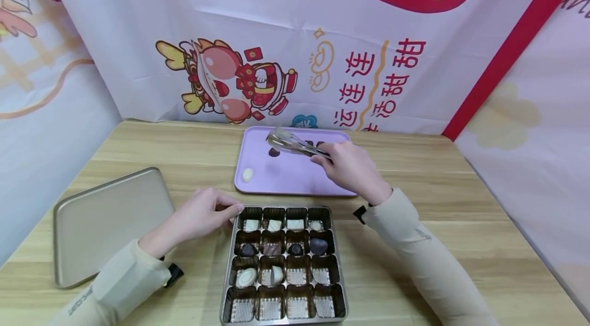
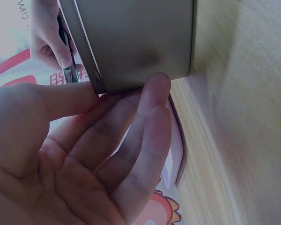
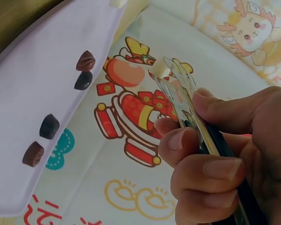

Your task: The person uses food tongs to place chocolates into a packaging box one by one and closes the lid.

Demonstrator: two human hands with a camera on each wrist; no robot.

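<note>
My right hand (image 1: 352, 167) grips metal tongs (image 1: 295, 144) above the lilac tray (image 1: 295, 175). In the right wrist view a small white chocolate (image 3: 160, 68) sits between the tongs' tips. My left hand (image 1: 195, 218) holds the far left corner of the chocolate box (image 1: 297, 308), thumb at the rim and fingers against the side. In the box, the two far rows hold white and dark chocolates. The third row has a white oval chocolate (image 1: 246, 277) and a two-tone one (image 1: 276, 275) at its left; its other compartments and the near row are bare.
On the tray lie a white oval chocolate (image 1: 247, 175) at the near left corner and several dark chocolates (image 3: 49, 126) along the far side. A flat metal lid (image 1: 112, 223) rests on the table at the left. A printed cloth (image 1: 286, 19) hangs behind the tray.
</note>
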